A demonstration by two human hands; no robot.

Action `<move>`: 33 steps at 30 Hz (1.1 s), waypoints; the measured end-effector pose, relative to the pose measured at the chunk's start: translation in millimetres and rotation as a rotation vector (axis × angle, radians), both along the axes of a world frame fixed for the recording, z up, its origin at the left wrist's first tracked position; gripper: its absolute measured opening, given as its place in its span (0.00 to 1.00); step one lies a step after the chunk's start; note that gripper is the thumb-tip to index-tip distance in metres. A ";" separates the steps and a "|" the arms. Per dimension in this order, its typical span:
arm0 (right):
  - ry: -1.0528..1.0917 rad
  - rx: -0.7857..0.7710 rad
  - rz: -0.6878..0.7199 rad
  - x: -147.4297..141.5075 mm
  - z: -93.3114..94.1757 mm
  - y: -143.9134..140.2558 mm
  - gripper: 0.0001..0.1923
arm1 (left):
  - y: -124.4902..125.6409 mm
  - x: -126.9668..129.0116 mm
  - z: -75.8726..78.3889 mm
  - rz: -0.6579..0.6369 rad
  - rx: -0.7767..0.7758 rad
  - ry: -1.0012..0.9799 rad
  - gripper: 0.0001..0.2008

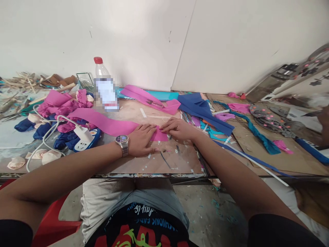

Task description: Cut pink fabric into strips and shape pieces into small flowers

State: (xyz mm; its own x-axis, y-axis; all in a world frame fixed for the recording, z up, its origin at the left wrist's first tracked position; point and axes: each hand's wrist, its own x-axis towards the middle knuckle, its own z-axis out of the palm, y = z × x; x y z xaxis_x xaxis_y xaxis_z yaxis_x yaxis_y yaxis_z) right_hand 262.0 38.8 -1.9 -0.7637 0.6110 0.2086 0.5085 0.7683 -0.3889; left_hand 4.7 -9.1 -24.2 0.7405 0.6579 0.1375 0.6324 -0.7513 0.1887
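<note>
Nearest the bench (154,164) edge, small paper offcuts and a dark thin sliver are scattered just in front of the hands. The left hand (140,140), a watch on its wrist, is laid flat with fingers together on the near end of the long pink strip (102,122), pressing it to the bench. The right hand (177,128) is met against it at the strip's end, its fingertips drawn together on the pink edge, apparently pinching or creasing it; how firmly the edge is gripped cannot be told.

Because the strip is held only at this one end, the rest, which runs away to the left, could be dragged or skewed if the pressing hand slips, and a fold would probably come out crooked. Thin material pinched hard at the edge could be torn or wrinkled.

Just left of the strip, a white charger on a power strip (86,139) and its white cable (45,140) lie touching the material; the cable could be snagged if the strip is pulled.

Farther back, a clear bottle (102,84) stands near the strip's far run and could be knocked over by a sideways tug. Blue sheets (203,109) lie well to the right.
</note>
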 end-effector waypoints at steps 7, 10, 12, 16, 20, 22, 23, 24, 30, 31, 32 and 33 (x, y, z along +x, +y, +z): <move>0.009 -0.003 -0.006 0.2 -1.0 0.0 0.22 | 0.9 -0.6 0.0 -0.007 0.001 0.001 0.50; 0.010 -0.001 -0.006 0.4 -1.4 0.1 0.22 | 0.9 -0.3 -0.1 -0.003 0.004 -0.004 0.50; 0.007 0.000 -0.009 0.5 -1.5 0.2 0.22 | 1.1 0.1 0.6 -0.008 0.003 -0.001 0.50; 0.008 0.005 -0.006 0.9 -1.9 0.6 0.20 | 2.6 1.1 2.8 -0.052 -0.006 0.020 0.49; 0.025 0.003 0.004 1.4 -3.2 1.7 0.19 | 4.2 1.7 4.8 -0.074 0.007 0.020 0.48; 0.029 -0.002 0.005 1.4 -3.7 1.9 0.18 | 4.8 2.1 5.6 -0.069 0.015 0.018 0.48; 0.029 -0.003 0.005 1.3 -3.8 1.9 0.19 | 5.2 2.4 5.9 -0.065 0.018 0.019 0.48; 0.028 -0.005 0.004 1.0 -3.8 1.7 0.19 | 5.7 2.8 6.3 -0.063 0.022 0.020 0.47; 0.032 -0.020 0.004 0.9 -2.6 2.5 0.19 | 8.9 4.1 8.3 -0.077 0.044 0.028 0.45; 0.034 -0.032 0.000 1.7 -2.3 3.1 0.19 | 9.1 4.1 8.6 -0.079 0.047 0.026 0.45; 0.039 -0.049 -0.007 2.9 -1.9 3.8 0.18 | 9.2 4.1 8.8 -0.078 0.050 0.023 0.45; 0.046 -0.071 -0.018 4.3 -1.3 4.4 0.18 | 9.2 4.0 8.9 -0.078 0.053 0.020 0.45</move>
State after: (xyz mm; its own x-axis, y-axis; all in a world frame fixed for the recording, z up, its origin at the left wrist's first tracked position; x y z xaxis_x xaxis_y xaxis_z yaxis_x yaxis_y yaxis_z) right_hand 266.3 43.2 -3.3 -0.7429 0.6391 0.1992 0.5022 0.7288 -0.4655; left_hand 8.7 0.1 -15.2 0.7923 0.5901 0.1552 0.5745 -0.8071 0.1357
